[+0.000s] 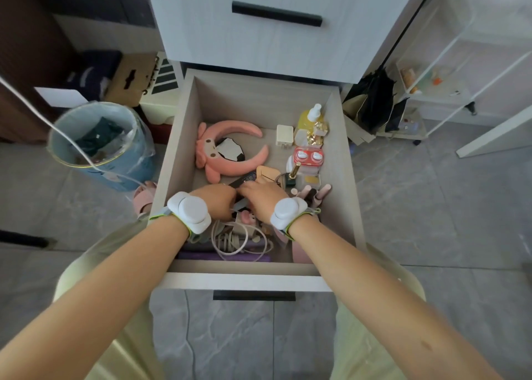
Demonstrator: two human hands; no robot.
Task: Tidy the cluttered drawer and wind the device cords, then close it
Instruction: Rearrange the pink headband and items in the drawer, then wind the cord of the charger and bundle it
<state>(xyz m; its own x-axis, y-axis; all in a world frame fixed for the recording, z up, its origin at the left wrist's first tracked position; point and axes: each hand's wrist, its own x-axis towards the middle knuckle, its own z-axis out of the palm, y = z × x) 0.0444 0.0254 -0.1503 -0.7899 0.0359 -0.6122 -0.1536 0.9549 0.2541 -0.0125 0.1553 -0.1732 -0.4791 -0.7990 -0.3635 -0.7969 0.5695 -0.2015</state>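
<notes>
Head view: drawer [184,155] is pulled fully out. At its near edge a loose white cord bundle [230,240] lies on a purple flat item [224,256], just below the wrists. The cord is light, limp and springy and will unspool if lifted by one strand, so I'd pinch across the whole bundle and wrap toward the plug end. Mid-drawer, left hand [217,202] has its fingers curled onto the near end of a dark slim device [243,180]. Right hand [263,198] has fingers bent over the same spot, but I can't tell if they're gripping or just resting, since the underside is hidden. The device looks rigid and light, best taken by its long edges. Right of the hands are pink tubes [315,192], small and likely to roll. Further back a plush pink headband [230,130] is soft and can be grabbed anywhere. Beyond it sit a white charger block [285,136] and a yellow spray bottle [309,117] against the right wall. The bottle is upright and looks tippy.
</notes>
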